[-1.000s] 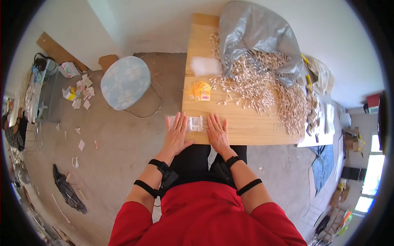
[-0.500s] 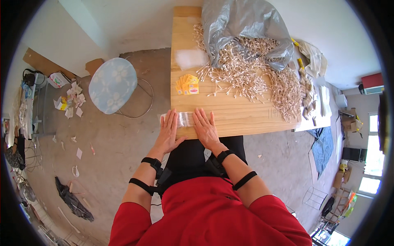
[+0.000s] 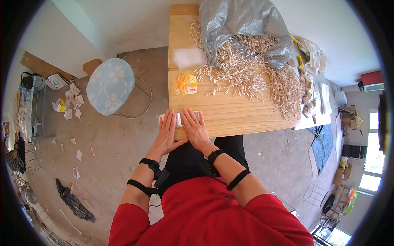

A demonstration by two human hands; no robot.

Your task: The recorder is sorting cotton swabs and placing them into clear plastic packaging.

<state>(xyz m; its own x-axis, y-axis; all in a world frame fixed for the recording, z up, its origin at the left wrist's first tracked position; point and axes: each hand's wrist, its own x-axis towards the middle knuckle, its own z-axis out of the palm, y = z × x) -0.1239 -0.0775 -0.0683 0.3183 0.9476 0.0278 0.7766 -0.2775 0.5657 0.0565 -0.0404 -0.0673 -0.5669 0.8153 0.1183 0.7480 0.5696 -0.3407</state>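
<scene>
A clear plastic packet of cotton swabs (image 3: 178,120) lies flat at the near left corner of the wooden table (image 3: 234,115). My left hand (image 3: 165,134) rests flat over its left part, fingers stretched out and thumb spread toward the table edge. Across its right part lies my right hand (image 3: 195,130), also flat with straight fingers. The two hands are close together, leaving a narrow strip of swabs visible between them. Beyond the hands are several yellow cards (image 3: 186,85) and a stack of clear plastic bags (image 3: 188,58).
A large heap of loose cotton swabs (image 3: 240,69) covers the table's far right, spilling from a grey plastic bag (image 3: 246,18). White and beige bags (image 3: 315,57) lie along the right side. A round stool with a pale blue cover (image 3: 110,86) stands left of the table.
My right hand has slid left over the packet, closer to my left hand. My left hand stays nearly in place on the packet.
</scene>
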